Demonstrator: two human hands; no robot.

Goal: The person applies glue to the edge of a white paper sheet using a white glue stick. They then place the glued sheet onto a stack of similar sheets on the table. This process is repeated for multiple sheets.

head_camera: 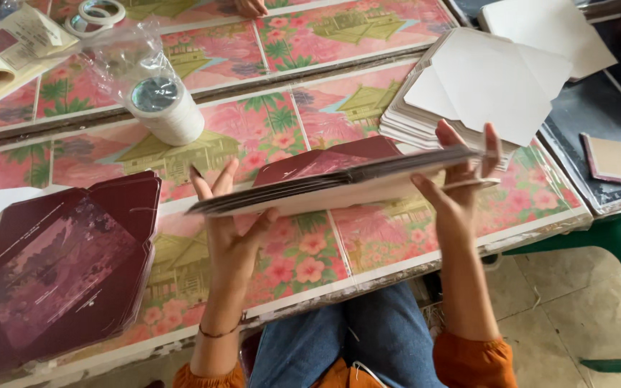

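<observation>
Here, left hand [230,228] and right hand [459,188] gripped a card stack [339,188] by its ends above the table's [397,262] near edge.

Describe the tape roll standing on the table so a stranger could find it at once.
Start at the floral table and look to its upper left, beyond the maroon stack. The tape roll stands on end, half inside a clear plastic bag. It is thick and white, unlike the thin flat rings lying farther back.

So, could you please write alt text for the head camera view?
Both hands, left hand and right hand, hold a flat stack of cards over a floral-covered table, with maroon envelopes left and white envelopes right.
</observation>
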